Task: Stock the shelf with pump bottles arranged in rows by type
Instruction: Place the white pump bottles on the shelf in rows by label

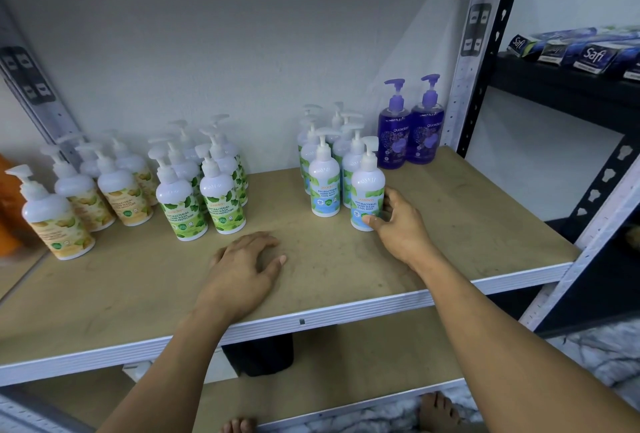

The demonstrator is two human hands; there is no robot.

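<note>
Shelf [467, 224]: four types rowed. My right hand [398, 221] grips the front cool mint bottle [367, 197]; left hand [247, 268] flat, holding nothing. Mostly stocked, I judge.

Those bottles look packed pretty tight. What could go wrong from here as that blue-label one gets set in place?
The right hand grips the front Cool Mint bottle, close beside its neighbour; a sideways nudge could tip that one into the bottles behind it. The pump heads overlap in the clusters, so one might snag when shifted. The yellow-label bottle at far left looks tilted and could fall, though lens distortion may explain that.
</note>
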